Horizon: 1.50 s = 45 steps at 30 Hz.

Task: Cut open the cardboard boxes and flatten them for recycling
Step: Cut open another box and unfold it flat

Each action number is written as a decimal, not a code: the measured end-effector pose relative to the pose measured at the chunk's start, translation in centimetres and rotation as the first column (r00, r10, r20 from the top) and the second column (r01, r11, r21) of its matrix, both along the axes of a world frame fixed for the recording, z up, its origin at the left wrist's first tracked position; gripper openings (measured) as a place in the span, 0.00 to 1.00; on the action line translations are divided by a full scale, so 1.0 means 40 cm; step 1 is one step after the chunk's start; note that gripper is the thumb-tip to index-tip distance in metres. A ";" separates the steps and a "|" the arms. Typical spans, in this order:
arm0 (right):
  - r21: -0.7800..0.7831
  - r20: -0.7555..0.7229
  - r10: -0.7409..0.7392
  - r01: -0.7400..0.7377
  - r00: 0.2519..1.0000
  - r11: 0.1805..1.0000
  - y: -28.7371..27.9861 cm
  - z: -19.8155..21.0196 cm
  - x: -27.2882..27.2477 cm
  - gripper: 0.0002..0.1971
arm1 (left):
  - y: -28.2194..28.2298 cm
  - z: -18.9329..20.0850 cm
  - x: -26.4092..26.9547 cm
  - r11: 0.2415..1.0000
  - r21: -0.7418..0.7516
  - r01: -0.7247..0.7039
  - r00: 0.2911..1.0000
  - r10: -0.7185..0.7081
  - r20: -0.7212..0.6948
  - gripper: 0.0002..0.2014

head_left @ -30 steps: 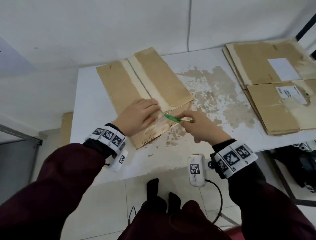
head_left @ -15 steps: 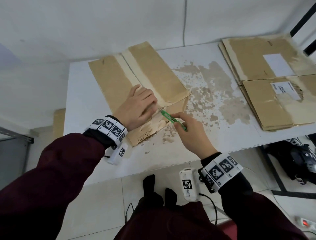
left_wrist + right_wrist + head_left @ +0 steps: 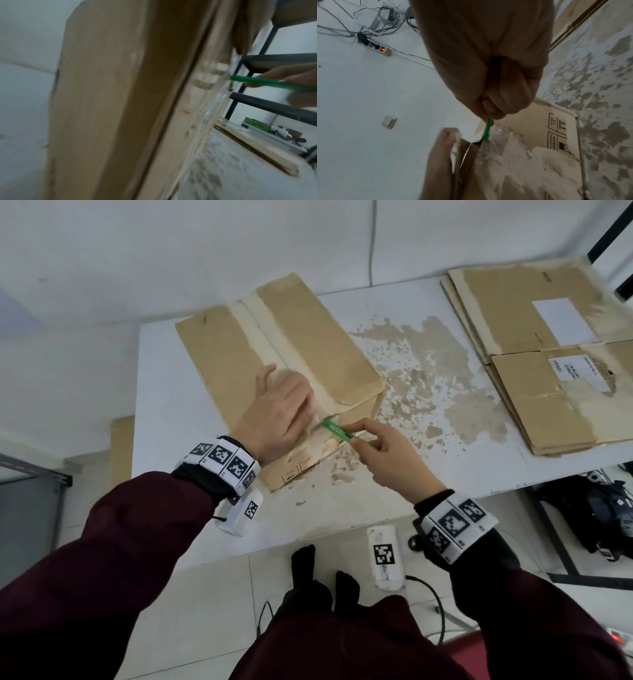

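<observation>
A brown cardboard box (image 3: 274, 347) lies on the white table (image 3: 161, 405), with a taped seam along its top. My left hand (image 3: 306, 410) presses flat on the box's near end, thumb spread. My right hand (image 3: 356, 437) pinches a thin green cutter (image 3: 337, 431). Its tip sits at the crinkled clear tape on the box's near face, right beside my left fingertips. The right wrist view shows the cutter (image 3: 487, 129) entering the tape at the box (image 3: 539, 128) corner, next to my left fingers (image 3: 445, 146). In the left wrist view the cutter (image 3: 257, 81) meets the box (image 3: 120, 94) edge.
A stack of flattened boxes (image 3: 548, 364) with white labels fills the table's right end. The tabletop between is peeled in brown patches. A black shelf frame (image 3: 257, 102) stands to the right. A power strip (image 3: 376, 47) and cables lie on the floor.
My right hand has swung from the box's right side round toward me, keeping the cutter's tip at the taped near end. My left hand slid a little further up the box.
</observation>
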State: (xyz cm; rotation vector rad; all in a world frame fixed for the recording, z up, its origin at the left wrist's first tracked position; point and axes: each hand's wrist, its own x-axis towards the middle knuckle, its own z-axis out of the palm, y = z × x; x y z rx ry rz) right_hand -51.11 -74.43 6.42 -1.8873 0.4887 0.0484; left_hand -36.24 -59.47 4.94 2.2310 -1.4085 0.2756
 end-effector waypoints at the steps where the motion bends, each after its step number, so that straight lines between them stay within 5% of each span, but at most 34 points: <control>1: 0.003 0.000 -0.001 0.001 1.000 1.000 0.001 0.002 -0.001 0.09 | -0.005 0.005 0.000 0.999 -0.027 -0.021 1.000 0.020 -0.008 0.14; 4: -0.015 -0.002 0.028 -0.028 1.000 1.000 0.013 0.010 -0.017 0.09 | -0.025 0.010 0.003 0.999 -0.017 -0.042 0.999 0.042 0.017 0.13; 11: -0.459 0.009 0.064 -0.052 0.998 0.887 -0.041 0.024 -0.039 0.12 | -0.033 0.004 0.002 0.980 0.169 -0.103 0.990 0.085 0.114 0.15; 15: -0.423 -0.031 0.079 -0.085 0.996 0.902 -0.047 0.016 -0.027 0.14 | -0.061 0.033 -0.042 0.883 0.373 -0.285 0.959 0.256 0.125 0.22; 19: -0.493 -0.040 0.129 -0.132 0.991 0.860 -0.041 0.013 -0.028 0.16 | -0.094 0.029 -0.074 0.816 0.396 -0.421 0.903 0.417 0.101 0.24; 22: -0.527 -0.041 0.146 -0.145 0.989 0.837 -0.046 0.012 -0.030 0.16 | -0.103 0.015 -0.088 0.790 0.342 -0.509 0.831 0.554 -0.042 0.19; 24: -0.529 -0.043 0.155 -0.154 0.987 0.834 -0.054 0.011 -0.030 0.17 | -0.101 0.013 -0.094 0.782 0.256 -0.569 0.721 0.623 -0.303 0.15; 26: -0.539 -0.050 0.175 -0.175 0.983 0.824 -0.059 0.013 -0.030 0.17 | -0.096 0.014 -0.090 0.763 0.166 -0.625 0.567 0.590 -0.575 0.13; 29: -0.597 -0.092 0.235 -0.242 0.968 0.765 -0.055 0.005 -0.038 0.17 | -0.094 0.011 -0.077 0.744 0.124 -0.657 0.445 0.515 -0.733 0.12; 33: -0.579 0.058 0.193 -0.124 0.980 0.806 -0.052 0.002 -0.056 0.17 | -0.095 0.002 -0.071 0.724 0.090 -0.684 0.419 0.491 -0.764 0.09; 39: -0.571 0.058 0.223 -0.151 0.973 0.807 -0.046 0.002 -0.024 0.17 | -0.098 0.015 -0.085 0.720 0.050 -0.692 0.362 0.406 -0.839 0.06; 45: -0.682 0.011 0.186 -0.128 0.982 0.720 -0.005 0.002 -0.017 0.18 | -0.099 0.011 -0.091 0.721 -0.023 -0.692 0.347 0.305 -0.887 0.13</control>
